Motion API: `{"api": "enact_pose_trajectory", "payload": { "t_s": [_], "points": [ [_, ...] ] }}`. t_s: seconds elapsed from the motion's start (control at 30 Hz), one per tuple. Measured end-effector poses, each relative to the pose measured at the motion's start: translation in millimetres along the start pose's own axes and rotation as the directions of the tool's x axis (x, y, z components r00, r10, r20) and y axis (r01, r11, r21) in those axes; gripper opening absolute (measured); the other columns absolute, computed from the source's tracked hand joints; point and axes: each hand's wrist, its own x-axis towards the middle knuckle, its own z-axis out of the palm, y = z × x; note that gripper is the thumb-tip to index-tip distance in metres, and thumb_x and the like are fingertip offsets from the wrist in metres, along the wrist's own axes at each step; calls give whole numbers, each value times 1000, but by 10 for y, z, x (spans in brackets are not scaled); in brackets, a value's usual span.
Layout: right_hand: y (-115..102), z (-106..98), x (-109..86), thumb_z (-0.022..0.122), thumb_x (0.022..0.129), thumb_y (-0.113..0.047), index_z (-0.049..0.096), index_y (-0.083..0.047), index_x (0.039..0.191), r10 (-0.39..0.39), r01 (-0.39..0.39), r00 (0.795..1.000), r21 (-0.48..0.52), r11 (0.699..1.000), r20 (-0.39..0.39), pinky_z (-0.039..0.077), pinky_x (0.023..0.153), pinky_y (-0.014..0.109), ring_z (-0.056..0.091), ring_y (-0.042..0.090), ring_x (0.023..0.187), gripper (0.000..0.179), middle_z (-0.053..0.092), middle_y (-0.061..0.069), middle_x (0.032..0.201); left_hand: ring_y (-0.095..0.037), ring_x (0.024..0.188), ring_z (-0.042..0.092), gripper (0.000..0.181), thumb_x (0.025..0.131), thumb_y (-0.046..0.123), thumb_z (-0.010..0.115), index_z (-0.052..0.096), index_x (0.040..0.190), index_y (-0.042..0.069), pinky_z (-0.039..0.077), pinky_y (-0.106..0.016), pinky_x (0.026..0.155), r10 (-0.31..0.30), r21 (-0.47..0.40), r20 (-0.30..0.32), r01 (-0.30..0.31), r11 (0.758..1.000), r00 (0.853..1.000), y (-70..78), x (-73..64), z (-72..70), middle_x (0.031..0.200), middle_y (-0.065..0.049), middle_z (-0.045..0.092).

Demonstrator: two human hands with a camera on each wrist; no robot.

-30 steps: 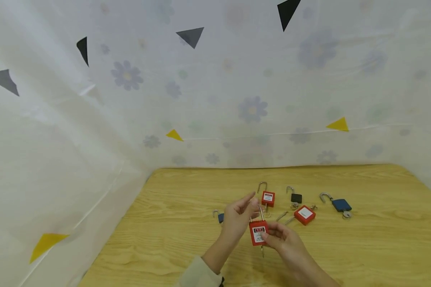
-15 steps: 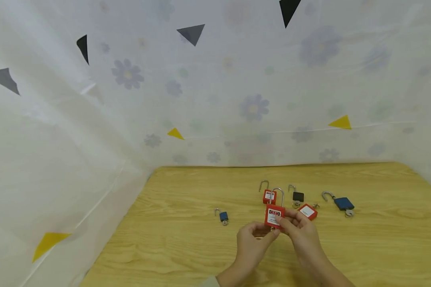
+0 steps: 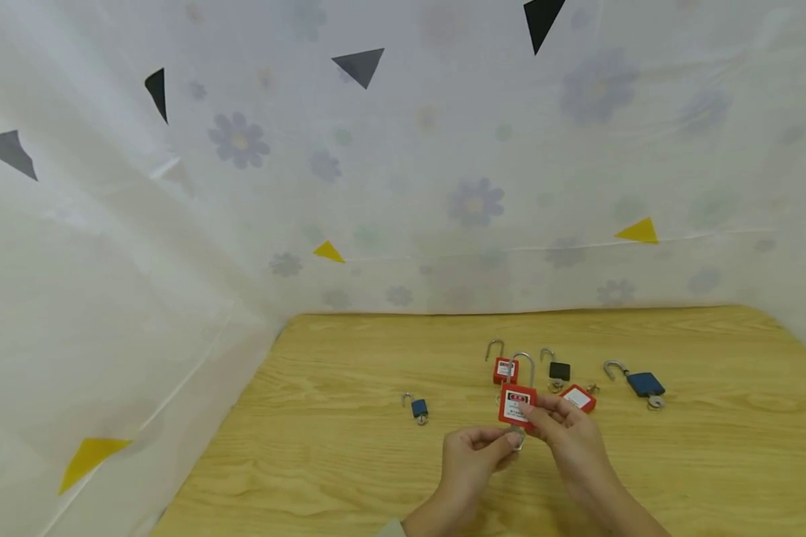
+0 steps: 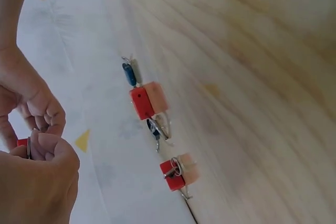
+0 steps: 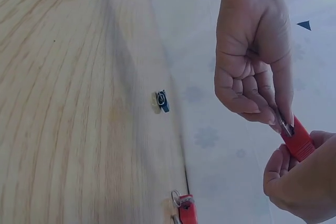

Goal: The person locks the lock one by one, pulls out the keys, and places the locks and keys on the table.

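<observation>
A red padlock point(image 3: 517, 405) with a white label is held upright above the table, its metal shackle point(image 3: 522, 359) pointing up. My right hand point(image 3: 574, 432) grips its right side, thumb over the label. Below the lock body, my left hand point(image 3: 473, 459) pinches the key point(image 3: 516, 437) between thumb and finger. From the right wrist view, the key shaft point(image 5: 285, 125) meets the end of the red body point(image 5: 299, 140). The left wrist view shows both hands close together, with most of the padlock hidden behind the fingers.
On the wooden table point(image 3: 295, 462) lie a small blue padlock point(image 3: 419, 408), another red padlock point(image 3: 506, 370), a black padlock point(image 3: 560, 371), a red padlock with white label point(image 3: 578, 399) and a larger blue padlock point(image 3: 645, 384). A pale flowered curtain point(image 3: 403, 186) hangs behind.
My left hand has left the shackle and come down to the key under the lock. The held padlock has shifted right and slightly up, in my right hand's grip throughout.
</observation>
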Motion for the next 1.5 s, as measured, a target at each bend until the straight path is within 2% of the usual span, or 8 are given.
{"api": "enact_pose_trajectory", "payload": {
  "t_s": [0.23, 0.47, 0.57, 0.67, 0.83, 1.13, 1.43, 1.5],
  "points": [
    [-18, -10, 6, 60, 91, -26, 38, 5, 130, 10, -11, 1000, 36, 999, 25, 48, 76, 14, 56, -1, 83, 55, 59, -12, 93, -6, 64, 66, 19, 81, 12, 70, 67, 91, -5, 56, -23, 66, -83, -67, 12, 84, 994, 996, 33, -30, -1, 80, -10, 72],
    [-12, -13, 17, 60, 91, -23, 39, 6, 129, 46, -49, 998, 94, 994, 31, 49, 75, 15, 56, 1, 84, 53, 57, -6, 101, -8, 63, 66, 18, 81, 8, 70, 66, 90, -7, 57, -25, 67, -61, -90, -12, 59, 994, 998, 14, -78, 24, 81, -13, 72],
    [1, -19, 22, 60, 91, -22, 34, 8, 134, 57, -61, 998, 114, 992, 37, 50, 75, 14, 56, 0, 83, 59, 56, -3, 106, -8, 63, 66, 17, 80, 9, 71, 67, 88, -6, 56, -25, 66, -78, -95, -35, 74, 993, 996, 2, -94, 46, 79, -12, 72],
    [13, -27, 23, 59, 92, -19, 31, 10, 136, 65, -70, 997, 128, 989, 40, 50, 74, 15, 57, 1, 81, 59, 58, -5, 101, -8, 62, 66, 15, 79, 7, 71, 67, 86, -5, 56, -24, 65, -95, -120, -54, 88, 989, 994, -6, -109, 67, 77, -10, 72],
    [25, -37, 13, 56, 93, -17, 30, 11, 136, 67, -73, 997, 137, 988, 49, 50, 73, 15, 57, 1, 79, 57, 58, -9, 91, -7, 58, 64, 14, 79, 4, 70, 66, 86, -8, 56, -23, 64, -74, -146, -56, 66, 987, 996, -5, -145, 87, 74, -9, 71],
    [6, -24, 2, 57, 93, -18, 33, 10, 134, 57, -61, 998, 129, 990, 40, 50, 73, 15, 57, 0, 81, 56, 59, -10, 92, -6, 60, 63, 13, 81, 3, 68, 63, 85, -8, 55, -21, 64, 3, -70, -35, -5, 998, 999, -15, -163, 91, 72, -7, 69],
    [-9, 10, 1, 57, 92, -20, 32, 8, 136, 63, -70, 996, 133, 989, 56, 49, 74, 15, 56, 1, 82, 58, 59, -10, 95, -6, 62, 64, 13, 82, 4, 67, 63, 87, -8, 55, -22, 65, -5, -87, -21, 3, 996, 1000, 2, -183, 45, 73, -6, 69],
    [-38, -26, 20, 58, 92, -19, 43, 4, 129, 51, -60, 997, 158, 986, 56, 50, 76, 15, 57, 1, 82, 46, 60, -12, 92, -6, 62, 64, 11, 82, 2, 67, 64, 87, -8, 55, -22, 65, -14, -58, 0, 14, 998, 1000, -18, -217, 38, 74, -8, 70]
  ]
}}
